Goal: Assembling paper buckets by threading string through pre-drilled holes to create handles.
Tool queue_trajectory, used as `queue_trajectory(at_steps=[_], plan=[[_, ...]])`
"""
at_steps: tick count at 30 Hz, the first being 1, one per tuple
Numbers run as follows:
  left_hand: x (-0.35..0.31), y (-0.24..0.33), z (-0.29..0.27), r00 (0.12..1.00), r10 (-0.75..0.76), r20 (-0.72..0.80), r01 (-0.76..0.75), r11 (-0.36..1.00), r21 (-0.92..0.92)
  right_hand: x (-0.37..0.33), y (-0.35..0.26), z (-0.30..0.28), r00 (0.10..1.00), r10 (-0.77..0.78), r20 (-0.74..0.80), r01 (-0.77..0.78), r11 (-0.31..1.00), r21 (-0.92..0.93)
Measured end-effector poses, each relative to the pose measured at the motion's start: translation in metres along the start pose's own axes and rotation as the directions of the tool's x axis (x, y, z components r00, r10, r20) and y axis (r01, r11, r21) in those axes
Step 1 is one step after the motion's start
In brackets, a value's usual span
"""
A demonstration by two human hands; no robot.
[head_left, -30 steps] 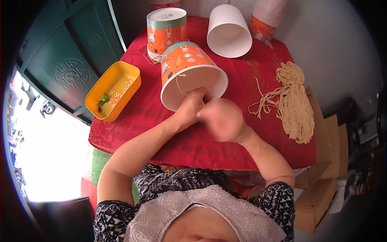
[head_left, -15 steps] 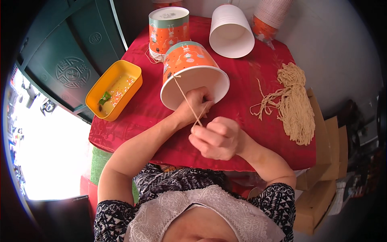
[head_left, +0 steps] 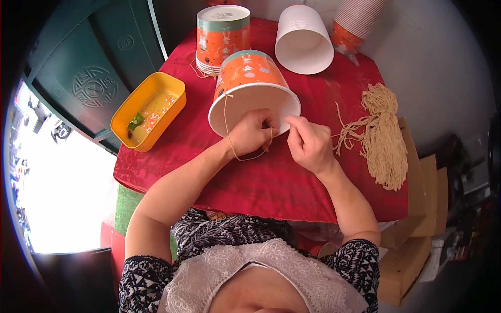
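Note:
An orange paper bucket (head_left: 250, 73) with a green band and white inside lies tipped, its open mouth toward me. A beige string (head_left: 226, 117) is knotted at the left of its rim and hangs in a slack loop under my left wrist. My left hand (head_left: 251, 131) is closed in front of the bucket's mouth, with the string's far part at its fingers. At the right of the rim, my right hand (head_left: 311, 143) is closed in a pinch. What its fingertips hold is too small to make out.
Behind stand an upside-down stack of orange buckets (head_left: 223, 39) and a white bucket (head_left: 304, 44) on its side. A yellow tray (head_left: 175, 104) with small bits lies left, a beige string bundle (head_left: 386, 141) right. Cardboard boxes (head_left: 412, 261) stand beside the red-covered table (head_left: 172, 161).
My right hand has moved up and right, from below my left hand to the bucket's rim. The string, taut before, now hangs slack. My left hand stays near the mouth.

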State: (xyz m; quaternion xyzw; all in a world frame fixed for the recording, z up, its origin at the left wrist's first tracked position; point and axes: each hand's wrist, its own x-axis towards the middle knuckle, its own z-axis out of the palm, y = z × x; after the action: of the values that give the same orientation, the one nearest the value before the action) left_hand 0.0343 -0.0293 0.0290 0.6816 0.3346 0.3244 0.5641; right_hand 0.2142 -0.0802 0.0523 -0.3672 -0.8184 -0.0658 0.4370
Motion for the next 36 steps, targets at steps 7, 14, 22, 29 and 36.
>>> queue_trajectory(at_steps=[7,14,22,29,36], plan=[[0.0,-0.004,-0.003,1.0,-0.014,0.018,0.014,1.0,0.013,-0.016,0.019,0.02,0.959,0.235,0.158,-0.236,0.972,-0.013],[0.001,-0.009,-0.003,0.998,0.045,-0.038,-0.043,0.997,0.057,-0.017,0.021,0.028,0.953,0.235,0.191,-0.258,0.961,0.103],[0.002,-0.009,-0.004,0.989,0.14,-0.042,-0.126,0.963,0.239,-0.018,0.022,0.033,0.95,0.265,0.165,-0.29,0.946,0.147],[0.005,-0.002,-0.014,0.989,-0.145,0.011,0.146,0.988,-0.041,-0.016,0.017,0.035,0.88,0.428,0.203,-0.474,0.815,0.334],[0.004,0.001,-0.015,0.981,-0.192,-0.005,0.185,0.954,-0.234,-0.018,0.018,0.033,0.924,0.321,0.207,-0.373,0.874,0.311]])
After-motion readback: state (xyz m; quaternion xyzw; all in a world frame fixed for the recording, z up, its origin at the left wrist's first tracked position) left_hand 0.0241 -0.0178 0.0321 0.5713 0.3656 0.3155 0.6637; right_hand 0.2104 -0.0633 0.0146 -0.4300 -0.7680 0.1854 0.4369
